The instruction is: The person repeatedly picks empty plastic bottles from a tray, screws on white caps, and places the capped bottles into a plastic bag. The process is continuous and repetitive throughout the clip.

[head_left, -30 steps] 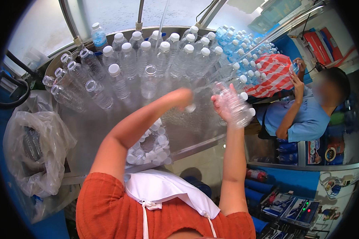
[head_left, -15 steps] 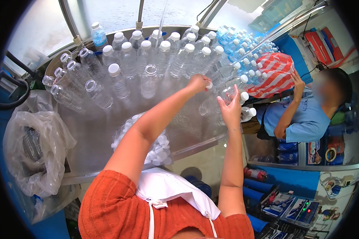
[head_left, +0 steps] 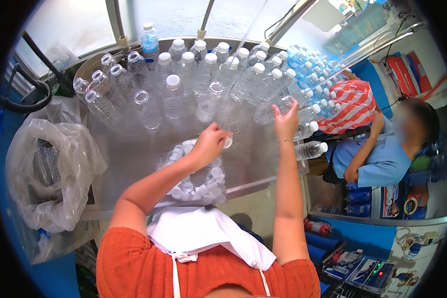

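Note:
My left hand (head_left: 211, 146) is closed, pinching a white bottle cap (head_left: 228, 143) between its fingertips, over the metal table. Below that hand, a clear plastic bag (head_left: 199, 177) holds a heap of loose white caps (head_left: 188, 187). My right hand (head_left: 286, 123) curves its thumb and fingers around the upper end of a clear plastic bottle (head_left: 265, 113); the grip is partly hard to see through the plastic. Capped bottles (head_left: 310, 150) stand or lean just right of it. Farther back are rows of clear bottles (head_left: 211, 79), most with white caps. Several uncapped bottles (head_left: 146, 109) stand at the left.
A large clear plastic bag (head_left: 69, 174) with bottles inside hangs at the table's left end. Along the front runs the metal table's edge (head_left: 253, 186). To the right, a person in a blue shirt (head_left: 377, 161) stands by a red-and-white striped bag (head_left: 350, 102) and many blue-tinted bottles (head_left: 308, 64).
My left hand has moved down and left, from beside the bottles to above the caps. My right hand stays by the right-hand bottles. The whole view has shifted slightly.

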Demonstrator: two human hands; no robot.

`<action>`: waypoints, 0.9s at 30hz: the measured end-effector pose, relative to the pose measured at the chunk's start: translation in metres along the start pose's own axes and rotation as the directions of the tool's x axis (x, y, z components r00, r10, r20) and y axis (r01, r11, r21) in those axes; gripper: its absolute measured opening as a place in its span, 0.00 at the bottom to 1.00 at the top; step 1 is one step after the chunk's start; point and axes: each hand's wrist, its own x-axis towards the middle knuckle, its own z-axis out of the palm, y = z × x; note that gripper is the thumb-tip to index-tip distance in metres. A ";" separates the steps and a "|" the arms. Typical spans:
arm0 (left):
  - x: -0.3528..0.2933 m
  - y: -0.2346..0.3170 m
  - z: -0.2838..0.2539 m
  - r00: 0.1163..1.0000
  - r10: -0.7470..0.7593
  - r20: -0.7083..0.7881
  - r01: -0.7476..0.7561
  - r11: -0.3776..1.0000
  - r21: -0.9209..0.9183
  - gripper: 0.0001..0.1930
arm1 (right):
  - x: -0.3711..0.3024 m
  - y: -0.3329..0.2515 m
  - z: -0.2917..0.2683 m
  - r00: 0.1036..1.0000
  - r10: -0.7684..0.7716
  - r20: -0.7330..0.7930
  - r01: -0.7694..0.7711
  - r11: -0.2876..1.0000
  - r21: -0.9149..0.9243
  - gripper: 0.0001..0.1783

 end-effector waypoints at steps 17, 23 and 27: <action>-0.088 -0.049 -0.100 0.921 -0.369 -0.125 0.175 0.679 -0.713 0.19 | -0.149 -0.223 0.015 0.803 -0.529 0.275 0.311 0.765 0.564 0.17; -0.039 -0.093 -0.148 0.759 0.200 -0.619 -0.084 0.974 0.211 0.45 | -0.094 -0.294 0.079 0.780 -0.624 -0.031 0.561 0.678 0.475 0.15; -0.023 -0.106 -0.164 0.868 0.077 -0.491 -0.031 0.995 0.100 0.40 | -0.085 -0.302 0.102 0.802 -0.591 0.087 0.470 0.714 0.519 0.13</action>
